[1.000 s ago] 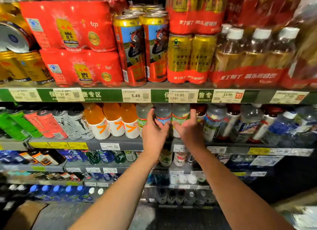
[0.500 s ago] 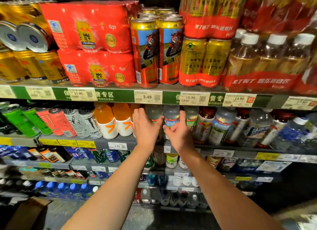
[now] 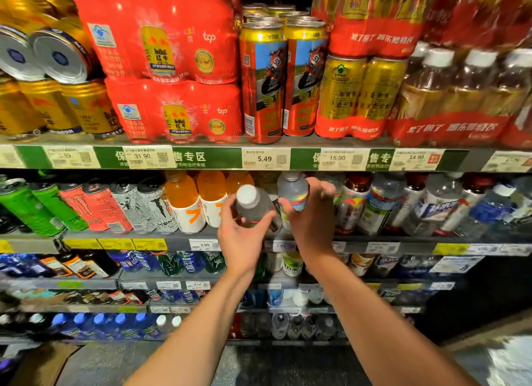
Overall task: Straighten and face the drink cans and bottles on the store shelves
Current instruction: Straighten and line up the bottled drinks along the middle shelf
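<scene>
1. Head view: I see my left hand [image 3: 244, 236] curled round a clear bottle [image 3: 253, 205], tilted toward me at the second shelf [image 3: 161, 243] edge.
2. My right hand [image 3: 312, 221] grips a second clear bottle [image 3: 292, 191], upright, just beside the first.
3. Both forearms reach forward, the hands close together.

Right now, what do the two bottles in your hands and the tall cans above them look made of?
Left-hand bottle: likely clear plastic, see-through wall, pale cap. Right-hand bottle: the same look, with a printed label. Tall cans: apparently metal, glossy printed sides, shiny rims.
</scene>
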The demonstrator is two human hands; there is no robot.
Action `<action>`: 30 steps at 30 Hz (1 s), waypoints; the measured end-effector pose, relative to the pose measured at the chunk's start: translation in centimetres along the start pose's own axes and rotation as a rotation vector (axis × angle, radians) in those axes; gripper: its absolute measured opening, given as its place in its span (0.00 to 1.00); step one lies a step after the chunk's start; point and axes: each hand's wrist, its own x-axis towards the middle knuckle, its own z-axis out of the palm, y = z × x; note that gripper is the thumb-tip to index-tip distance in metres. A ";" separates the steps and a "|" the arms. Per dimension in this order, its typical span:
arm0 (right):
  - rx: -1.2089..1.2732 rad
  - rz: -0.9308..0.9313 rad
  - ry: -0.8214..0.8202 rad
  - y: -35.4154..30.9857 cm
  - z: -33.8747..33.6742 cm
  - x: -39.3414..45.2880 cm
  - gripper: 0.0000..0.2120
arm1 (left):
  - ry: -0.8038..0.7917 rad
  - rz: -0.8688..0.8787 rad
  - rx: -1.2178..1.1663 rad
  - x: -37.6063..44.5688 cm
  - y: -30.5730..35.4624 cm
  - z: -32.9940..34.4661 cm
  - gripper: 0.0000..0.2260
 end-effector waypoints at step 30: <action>0.562 0.392 0.344 -0.3 -2.4 -4.3 0.33 | -0.108 0.143 0.047 1.4 0.7 -0.3 0.32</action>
